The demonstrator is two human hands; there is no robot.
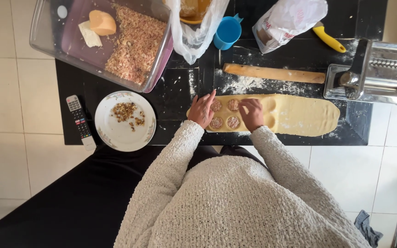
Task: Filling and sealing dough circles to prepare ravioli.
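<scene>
Where the black table (180, 92) meets its near edge, a dough sheet (299, 115) lies lengthwise, bare table right of it. Left hand (202, 110), open, and right hand (252, 113), fingers curled, press filling mounds (233, 122) at its left end.

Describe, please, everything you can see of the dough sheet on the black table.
The dough sheet is pale yellow, long and flat, with rounded ends, lying across the floured black table below the rolling pin. Its left part has round hollows; four hold brownish filling. The left hand rests on its left end, and the right hand presses beside the filled hollows.
</scene>
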